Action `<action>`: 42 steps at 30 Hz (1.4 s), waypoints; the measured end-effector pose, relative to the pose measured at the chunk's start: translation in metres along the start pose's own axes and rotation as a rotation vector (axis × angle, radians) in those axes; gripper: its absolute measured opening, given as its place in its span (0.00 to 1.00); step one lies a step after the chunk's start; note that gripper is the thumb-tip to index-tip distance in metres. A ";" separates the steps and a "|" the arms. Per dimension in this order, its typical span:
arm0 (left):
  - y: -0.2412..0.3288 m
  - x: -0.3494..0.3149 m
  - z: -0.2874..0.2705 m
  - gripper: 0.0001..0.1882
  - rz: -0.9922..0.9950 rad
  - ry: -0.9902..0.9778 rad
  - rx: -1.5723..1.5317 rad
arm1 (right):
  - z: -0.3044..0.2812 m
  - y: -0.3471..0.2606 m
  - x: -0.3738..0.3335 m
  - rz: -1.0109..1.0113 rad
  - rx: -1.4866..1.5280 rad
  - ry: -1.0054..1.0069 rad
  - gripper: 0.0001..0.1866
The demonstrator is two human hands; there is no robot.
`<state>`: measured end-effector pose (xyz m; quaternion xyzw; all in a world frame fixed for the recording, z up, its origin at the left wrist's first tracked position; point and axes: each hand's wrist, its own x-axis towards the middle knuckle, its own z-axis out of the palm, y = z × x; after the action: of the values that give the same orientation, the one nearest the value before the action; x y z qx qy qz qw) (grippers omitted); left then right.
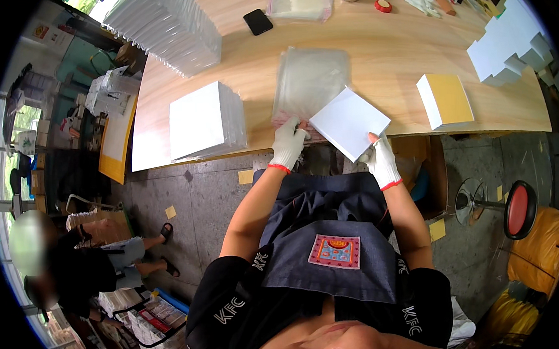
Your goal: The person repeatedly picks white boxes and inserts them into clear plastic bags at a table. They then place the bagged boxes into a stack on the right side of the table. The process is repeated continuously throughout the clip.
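I wear white knit gloves with red cuffs and bare fingertips. My right hand [380, 159] grips the near right corner of a thin white square paper stack [350, 122], thumb on top. The paper stack is turned at an angle and overlaps the right side of a pile of clear plastic bags [313, 75]. At the pile's near edge, by the table's front, my left hand [289, 143] has its fingers closed on a plastic bag's reddish edge. How many bags it pinches is hidden.
Wrapped white paper stacks [209, 121] stand left, with a tall pile [167, 26] behind. At right are a yellow-topped paper block [446, 101] and white blocks [507, 44]. A black phone [258, 22] lies farther back. A red-seated stool [518, 210] stands right; another person [91, 266] sits lower left.
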<state>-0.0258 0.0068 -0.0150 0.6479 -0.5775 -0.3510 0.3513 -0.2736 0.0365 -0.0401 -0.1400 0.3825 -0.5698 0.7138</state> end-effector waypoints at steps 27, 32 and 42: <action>-0.047 -0.057 0.085 0.12 -0.417 0.236 -1.243 | 0.040 0.053 -0.045 0.023 -0.097 -0.037 0.26; -0.049 -0.078 0.088 0.13 -0.326 0.142 -1.036 | 0.046 0.053 -0.040 -0.034 -0.154 -0.111 0.26; -0.063 -0.102 0.098 0.11 -0.164 -0.154 -0.734 | 0.021 0.072 -0.073 -0.151 -0.147 0.059 0.19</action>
<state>-0.0872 0.1084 -0.1134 0.4949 -0.3844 -0.6090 0.4862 -0.2121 0.1212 -0.0431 -0.2036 0.4323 -0.5961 0.6452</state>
